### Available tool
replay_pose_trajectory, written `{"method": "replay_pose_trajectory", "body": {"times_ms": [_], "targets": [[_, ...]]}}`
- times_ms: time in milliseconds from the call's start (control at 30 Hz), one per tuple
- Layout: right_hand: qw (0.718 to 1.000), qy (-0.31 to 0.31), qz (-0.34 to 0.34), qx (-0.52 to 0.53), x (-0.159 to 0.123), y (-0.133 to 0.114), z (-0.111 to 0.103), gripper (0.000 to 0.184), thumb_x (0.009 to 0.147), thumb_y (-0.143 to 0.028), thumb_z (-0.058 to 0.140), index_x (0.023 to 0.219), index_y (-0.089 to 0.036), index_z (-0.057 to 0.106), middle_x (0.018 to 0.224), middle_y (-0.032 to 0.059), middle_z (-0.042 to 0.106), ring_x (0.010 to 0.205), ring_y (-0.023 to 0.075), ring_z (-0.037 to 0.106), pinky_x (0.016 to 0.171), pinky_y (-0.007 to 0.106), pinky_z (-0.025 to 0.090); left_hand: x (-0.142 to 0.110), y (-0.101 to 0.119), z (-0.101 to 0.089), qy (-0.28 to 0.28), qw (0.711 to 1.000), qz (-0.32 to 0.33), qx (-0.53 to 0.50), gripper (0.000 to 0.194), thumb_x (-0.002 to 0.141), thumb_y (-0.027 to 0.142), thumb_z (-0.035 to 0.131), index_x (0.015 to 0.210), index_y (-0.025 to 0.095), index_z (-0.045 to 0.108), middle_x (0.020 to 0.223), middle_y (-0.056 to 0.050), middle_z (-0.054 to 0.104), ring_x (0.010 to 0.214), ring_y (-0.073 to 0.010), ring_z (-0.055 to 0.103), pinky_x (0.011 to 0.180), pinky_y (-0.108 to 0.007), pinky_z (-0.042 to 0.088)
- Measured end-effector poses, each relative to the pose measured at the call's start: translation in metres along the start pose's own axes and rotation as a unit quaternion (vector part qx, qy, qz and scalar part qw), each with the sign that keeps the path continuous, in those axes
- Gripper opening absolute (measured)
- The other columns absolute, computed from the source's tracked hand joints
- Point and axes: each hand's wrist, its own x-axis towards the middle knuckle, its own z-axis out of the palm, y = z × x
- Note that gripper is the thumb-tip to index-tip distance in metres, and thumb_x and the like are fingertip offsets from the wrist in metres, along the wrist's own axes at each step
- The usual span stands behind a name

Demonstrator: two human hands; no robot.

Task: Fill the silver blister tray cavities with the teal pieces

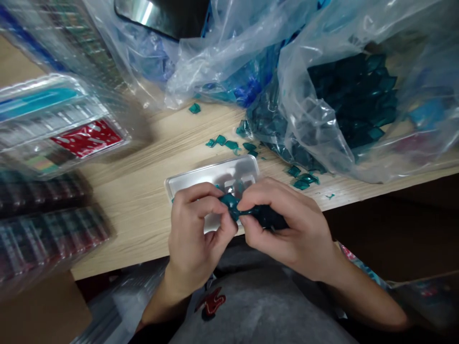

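Note:
My left hand (201, 229) pinches the left end of a dark teal, shiny see-through piece (230, 203) between thumb and fingertips. My right hand (287, 224) pinches the same piece from the right, and more dark teal material (267, 216) shows under its curled fingers. Whether this is one strip or several pieces, I cannot tell. Both hands are over a shallow white tray (211, 171) with rounded corners, whose near part they hide. Beyond the tray, several loose teal pieces (225, 142) are scattered on the wooden table (143, 210).
A large clear plastic bag (311, 114) of teal pieces lies open at the right. More bags with blue contents (229, 86) and a dark glossy device (161, 16) are behind. Clear boxes (64, 124) and stacked packs (46, 239) line the left. The table's near edge runs below my hands.

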Motion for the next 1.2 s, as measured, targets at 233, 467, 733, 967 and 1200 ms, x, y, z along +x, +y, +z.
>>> {"method": "replay_pose_trajectory", "body": {"times_ms": [233, 467, 733, 967, 1200], "targets": [[0.997, -0.062, -0.032, -0.023, -0.002, -0.005, -0.015, 0.017, 0.091, -0.009, 0.054, 0.097, -0.024, 0.062, 0.097, 0.002, 0.066, 0.087, 0.0108, 0.062, 0.073, 0.022, 0.051, 0.018, 0.005, -0.026, -0.147, 0.984, -0.007, -0.097, 0.029, 0.085, 0.003, 0.053, 0.104, 0.024, 0.054, 0.086, 0.0, 0.059, 0.082, -0.0145, 0.059, 0.07, -0.028, 0.054], [0.987, -0.094, -0.082, -0.097, -0.007, -0.01, -0.014, 0.015, 0.096, -0.014, 0.049, 0.095, -0.018, 0.063, 0.097, 0.0028, 0.065, 0.084, 0.007, 0.061, 0.073, 0.015, 0.05, 0.026, 0.002, -0.036, -0.275, 0.956, -0.016, -0.096, 0.012, 0.088, 0.013, 0.053, 0.094, 0.022, 0.05, 0.094, -0.002, 0.055, 0.087, -0.0126, 0.057, 0.075, -0.025, 0.052], [0.991, -0.021, -0.092, -0.096, -0.009, -0.005, -0.007, 0.011, 0.089, -0.01, 0.057, 0.088, -0.021, 0.058, 0.093, 0.0015, 0.067, 0.081, 0.0075, 0.064, 0.071, 0.017, 0.052, 0.017, 0.011, -0.028, -0.178, 0.981, -0.006, -0.076, 0.018, 0.082, 0.006, 0.055, 0.087, 0.02, 0.045, 0.088, 0.001, 0.05, 0.081, -0.0093, 0.051, 0.071, -0.022, 0.046], [0.994, 0.104, -0.03, 0.032, -0.011, -0.006, 0.007, 0.023, 0.074, -0.002, 0.062, 0.081, -0.023, 0.056, 0.083, -0.0017, 0.066, 0.07, 0.0088, 0.063, 0.06, 0.021, 0.051, 0.001, 0.018, -0.019, -0.091, 0.984, -0.052, -0.141, 0.016, 0.081, 0.007, 0.057, 0.084, 0.019, 0.047, 0.089, 0.0, 0.054, 0.083, -0.0115, 0.054, 0.073, -0.027, 0.047], [0.949, 0.241, 0.083, 0.184, -0.018, -0.006, -0.001, 0.027, 0.075, 0.002, 0.056, 0.079, -0.025, 0.058, 0.082, -0.0053, 0.062, 0.055, 0.0057, 0.053, 0.046, 0.019, 0.043, -0.004, 0.012, -0.02, 0.087, 0.941, -0.187, -0.267, 0.021, 0.086, 0.029, 0.064, 0.074, 0.022, 0.049, 0.076, 0.003, 0.056, 0.074, -0.0135, 0.056, 0.066, -0.031, 0.05]]}}
